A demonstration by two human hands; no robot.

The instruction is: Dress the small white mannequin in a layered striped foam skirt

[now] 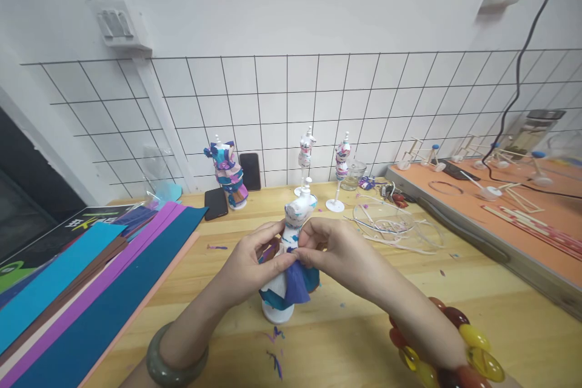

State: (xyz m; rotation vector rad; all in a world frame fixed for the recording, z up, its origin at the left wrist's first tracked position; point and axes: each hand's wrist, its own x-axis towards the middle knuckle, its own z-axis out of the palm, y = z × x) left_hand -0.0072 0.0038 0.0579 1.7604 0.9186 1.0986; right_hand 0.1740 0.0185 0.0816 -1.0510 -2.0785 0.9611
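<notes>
A small white dress form (299, 213) stands on its round base (277, 312) in front of me, between both hands. Scraps of coloured paper cover its chest. From its waist hangs a skirt of blue, teal and white paper pieces. My left hand (254, 259) closes round the left side of the waist, its thumb pressed on the skirt's top edge. Thumb and forefinger of my right hand (336, 248) pinch the upper end of a blue-purple paper piece (297, 284) at the waist front. The fingertips behind the form are hidden.
Coloured paper strips (113, 291) lie at the left. Behind stand a dressed form (230, 173), two more white forms (342, 160), a leaning phone (250, 171) and a dark flat phone-like object (216, 204). Loose cords (395, 224) and an orange board (522, 200) are at right. Paper scraps (275, 364) lie nearby.
</notes>
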